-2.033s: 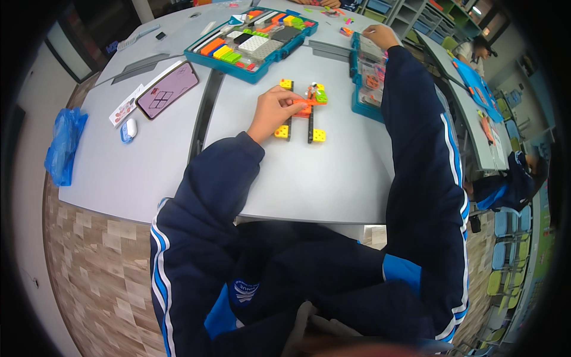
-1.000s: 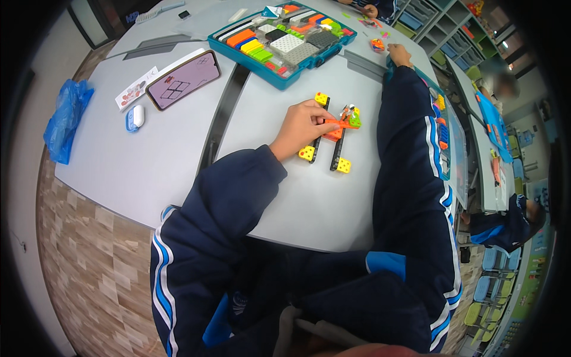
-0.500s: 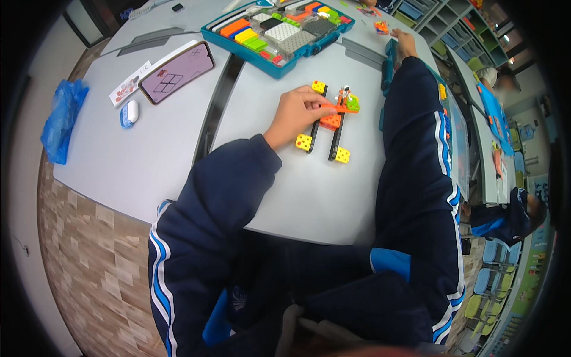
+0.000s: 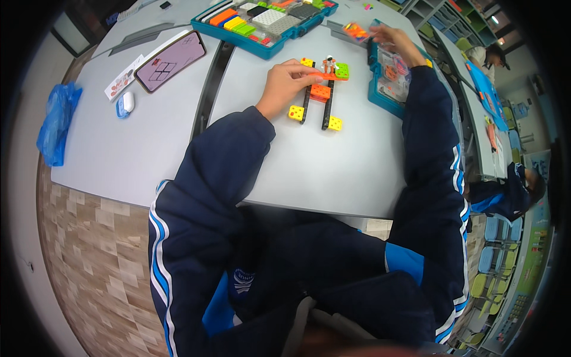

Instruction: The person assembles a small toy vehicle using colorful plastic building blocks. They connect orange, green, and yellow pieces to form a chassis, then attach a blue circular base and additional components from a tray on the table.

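Model (image 4: 320, 92) on bench (image 4: 333, 178), back from near edge, likely leaving working room. Left hand (image 4: 286, 86) pinches its orange bar (image 4: 328, 77), probably steadying it. Phone (image 4: 171, 61) toward left edge, beside carton (image 4: 122, 78), seemingly angled for viewing. Small case (image 4: 375, 89) near right edge, presumably within reach. Right hand (image 4: 395, 43) blurred, beside orange piece (image 4: 355, 30); cannot tell if grasped. Large case (image 4: 262, 52) toward far edge.
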A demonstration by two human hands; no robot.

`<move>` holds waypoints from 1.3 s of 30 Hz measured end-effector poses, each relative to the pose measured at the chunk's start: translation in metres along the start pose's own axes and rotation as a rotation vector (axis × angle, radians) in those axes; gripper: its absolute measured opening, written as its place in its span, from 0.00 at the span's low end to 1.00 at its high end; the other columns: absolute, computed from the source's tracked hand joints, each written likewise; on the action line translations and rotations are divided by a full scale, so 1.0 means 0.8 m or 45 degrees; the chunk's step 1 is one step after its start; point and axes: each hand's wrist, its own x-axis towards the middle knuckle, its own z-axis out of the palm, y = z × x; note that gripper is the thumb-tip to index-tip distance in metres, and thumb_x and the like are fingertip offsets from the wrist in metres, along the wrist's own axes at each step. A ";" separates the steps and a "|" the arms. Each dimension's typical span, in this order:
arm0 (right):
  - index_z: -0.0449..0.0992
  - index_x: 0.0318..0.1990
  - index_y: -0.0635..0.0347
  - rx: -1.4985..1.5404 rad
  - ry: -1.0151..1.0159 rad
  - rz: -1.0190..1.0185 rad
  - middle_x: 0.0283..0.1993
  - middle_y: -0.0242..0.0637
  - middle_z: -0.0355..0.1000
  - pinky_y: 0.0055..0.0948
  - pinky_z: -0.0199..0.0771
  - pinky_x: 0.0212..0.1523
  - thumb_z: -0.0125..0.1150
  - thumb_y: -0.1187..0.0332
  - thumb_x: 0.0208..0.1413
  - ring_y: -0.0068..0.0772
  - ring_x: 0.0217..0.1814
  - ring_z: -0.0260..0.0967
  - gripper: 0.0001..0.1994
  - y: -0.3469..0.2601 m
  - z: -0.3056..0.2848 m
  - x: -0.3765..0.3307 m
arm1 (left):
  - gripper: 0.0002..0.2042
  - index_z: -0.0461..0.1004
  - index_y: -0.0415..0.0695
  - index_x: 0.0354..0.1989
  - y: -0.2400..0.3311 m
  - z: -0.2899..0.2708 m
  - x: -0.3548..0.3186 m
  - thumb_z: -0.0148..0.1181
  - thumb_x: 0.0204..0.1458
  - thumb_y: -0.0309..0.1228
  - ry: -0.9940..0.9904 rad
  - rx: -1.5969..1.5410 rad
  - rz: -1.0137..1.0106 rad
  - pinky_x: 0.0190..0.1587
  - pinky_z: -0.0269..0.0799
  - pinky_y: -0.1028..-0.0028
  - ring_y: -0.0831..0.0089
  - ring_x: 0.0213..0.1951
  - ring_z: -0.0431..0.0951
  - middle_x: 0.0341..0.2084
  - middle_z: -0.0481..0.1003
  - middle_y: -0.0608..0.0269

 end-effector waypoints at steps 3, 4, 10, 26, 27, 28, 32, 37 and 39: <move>0.76 0.55 0.56 0.029 -0.042 0.050 0.50 0.26 0.76 0.19 0.66 0.39 0.45 0.54 0.65 0.18 0.49 0.70 0.21 -0.025 0.036 -0.034 | 0.12 0.84 0.40 0.37 -0.004 -0.001 0.001 0.72 0.47 0.34 0.021 -0.039 0.011 0.32 0.62 0.78 0.80 0.29 0.68 0.27 0.73 0.68; 0.76 0.55 0.57 0.053 -0.047 0.056 0.50 0.28 0.76 0.19 0.67 0.38 0.45 0.55 0.65 0.19 0.48 0.70 0.21 -0.030 0.046 -0.042 | 0.12 0.84 0.40 0.37 -0.005 -0.001 0.001 0.72 0.47 0.34 0.023 -0.026 0.014 0.32 0.62 0.78 0.80 0.29 0.68 0.27 0.73 0.68; 0.74 0.55 0.67 0.089 -0.018 0.100 0.51 0.43 0.74 0.19 0.70 0.27 0.45 0.61 0.64 0.26 0.41 0.75 0.21 -0.032 0.080 -0.053 | 0.12 0.84 0.40 0.36 -0.009 -0.003 0.002 0.72 0.47 0.34 0.050 -0.031 0.025 0.32 0.63 0.78 0.79 0.30 0.70 0.28 0.75 0.67; 0.83 0.40 0.62 -0.820 0.135 -0.453 0.38 0.48 0.80 0.32 0.78 0.40 0.64 0.75 0.48 0.45 0.37 0.79 0.10 -0.059 0.114 -0.021 | 0.10 0.84 0.39 0.37 -0.003 -0.004 -0.002 0.70 0.49 0.31 0.045 -0.077 -0.077 0.34 0.62 0.79 0.81 0.32 0.70 0.29 0.74 0.68; 0.83 0.40 0.63 -0.821 0.121 -0.484 0.38 0.48 0.80 0.32 0.78 0.40 0.64 0.75 0.48 0.44 0.38 0.79 0.10 -0.055 0.117 -0.016 | 0.10 0.84 0.39 0.37 -0.002 -0.005 -0.001 0.70 0.49 0.31 0.059 -0.067 -0.069 0.34 0.63 0.79 0.81 0.32 0.70 0.30 0.74 0.68; 0.83 0.40 0.63 -0.810 0.104 -0.506 0.38 0.47 0.80 0.32 0.78 0.40 0.64 0.75 0.47 0.44 0.38 0.79 0.10 -0.049 0.122 -0.011 | 0.10 0.84 0.39 0.37 -0.001 -0.006 0.000 0.70 0.49 0.31 0.051 -0.082 -0.068 0.34 0.63 0.79 0.81 0.32 0.70 0.30 0.74 0.68; 0.82 0.39 0.63 -0.792 0.101 -0.464 0.37 0.47 0.80 0.32 0.78 0.42 0.64 0.76 0.47 0.43 0.39 0.78 0.10 -0.032 0.123 0.001 | 0.10 0.84 0.39 0.37 0.001 -0.006 0.000 0.70 0.50 0.31 0.053 -0.084 -0.042 0.34 0.63 0.79 0.81 0.32 0.70 0.30 0.74 0.68; 0.81 0.39 0.63 -0.853 0.099 -0.449 0.36 0.47 0.79 0.34 0.77 0.43 0.63 0.74 0.47 0.45 0.39 0.78 0.10 -0.022 0.121 0.009 | 0.10 0.84 0.39 0.37 0.001 -0.005 0.001 0.70 0.49 0.31 0.058 -0.081 -0.075 0.34 0.63 0.79 0.81 0.32 0.69 0.29 0.74 0.68; 0.80 0.38 0.63 -0.923 0.110 -0.451 0.36 0.47 0.79 0.35 0.77 0.42 0.63 0.71 0.48 0.46 0.39 0.77 0.10 -0.020 0.121 0.013 | 0.10 0.83 0.39 0.37 0.001 -0.004 0.000 0.70 0.50 0.32 0.078 -0.122 -0.053 0.34 0.62 0.78 0.82 0.31 0.69 0.28 0.73 0.69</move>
